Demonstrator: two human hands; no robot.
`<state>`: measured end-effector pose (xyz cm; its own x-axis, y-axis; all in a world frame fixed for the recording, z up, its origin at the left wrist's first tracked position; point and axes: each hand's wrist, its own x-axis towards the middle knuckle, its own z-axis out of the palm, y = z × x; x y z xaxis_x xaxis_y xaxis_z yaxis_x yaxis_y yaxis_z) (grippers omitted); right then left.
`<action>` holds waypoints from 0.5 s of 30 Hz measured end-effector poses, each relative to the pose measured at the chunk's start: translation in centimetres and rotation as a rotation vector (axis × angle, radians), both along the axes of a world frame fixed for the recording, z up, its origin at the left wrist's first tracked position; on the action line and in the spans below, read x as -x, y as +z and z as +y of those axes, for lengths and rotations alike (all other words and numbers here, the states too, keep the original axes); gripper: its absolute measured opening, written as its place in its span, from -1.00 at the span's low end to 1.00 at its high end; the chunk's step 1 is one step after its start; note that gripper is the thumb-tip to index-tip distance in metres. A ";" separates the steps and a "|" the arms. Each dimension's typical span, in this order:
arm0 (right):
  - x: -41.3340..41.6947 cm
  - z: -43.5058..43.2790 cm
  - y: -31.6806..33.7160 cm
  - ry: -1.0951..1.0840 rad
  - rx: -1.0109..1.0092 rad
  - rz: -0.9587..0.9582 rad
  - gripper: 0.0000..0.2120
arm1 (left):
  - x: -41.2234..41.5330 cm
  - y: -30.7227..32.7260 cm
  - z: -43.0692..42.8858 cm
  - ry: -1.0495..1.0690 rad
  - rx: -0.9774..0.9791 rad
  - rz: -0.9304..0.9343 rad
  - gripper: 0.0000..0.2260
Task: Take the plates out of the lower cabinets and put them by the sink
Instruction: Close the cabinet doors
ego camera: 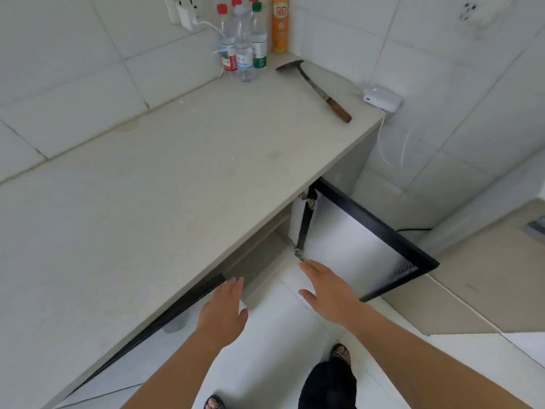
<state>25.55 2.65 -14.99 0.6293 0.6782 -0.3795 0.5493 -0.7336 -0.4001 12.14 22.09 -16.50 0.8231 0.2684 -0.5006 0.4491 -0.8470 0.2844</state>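
Observation:
The lower cabinet under the grey countertop stands open, its black-framed frosted door swung out to the right. Both my hands reach down toward the opening. My left hand is at the left side of the opening, fingers spread, holding nothing. My right hand hovers just in front of the door's lower hinge, also empty with fingers apart. No plates show; the counter's edge hides the cabinet's inside.
At the counter's far corner stand several water bottles and an orange spray can. A metal spatula with a wooden handle and a white power bank lie near the right edge. My feet stand on the white tiled floor.

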 end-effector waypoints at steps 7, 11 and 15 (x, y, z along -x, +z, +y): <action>-10.6 -12.5 0.6 -0.186 0.051 -0.072 -0.48 | -13.7 1.5 -9.1 0.016 0.093 -0.137 -0.45; -13.6 -17.0 0.2 -0.268 0.040 -0.032 -0.53 | -18.1 2.2 -13.1 -0.078 0.088 -0.150 -0.51; -15.6 -18.9 -1.0 -0.397 0.009 -0.009 -0.60 | -22.1 2.0 -15.5 -0.228 0.064 -0.128 -0.56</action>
<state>41.15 -16.30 -15.96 0.8452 0.3781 -0.3777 0.2259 -0.8932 -0.3888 34.26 6.59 -14.47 0.9164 0.0404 -0.3983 0.2060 -0.9007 0.3825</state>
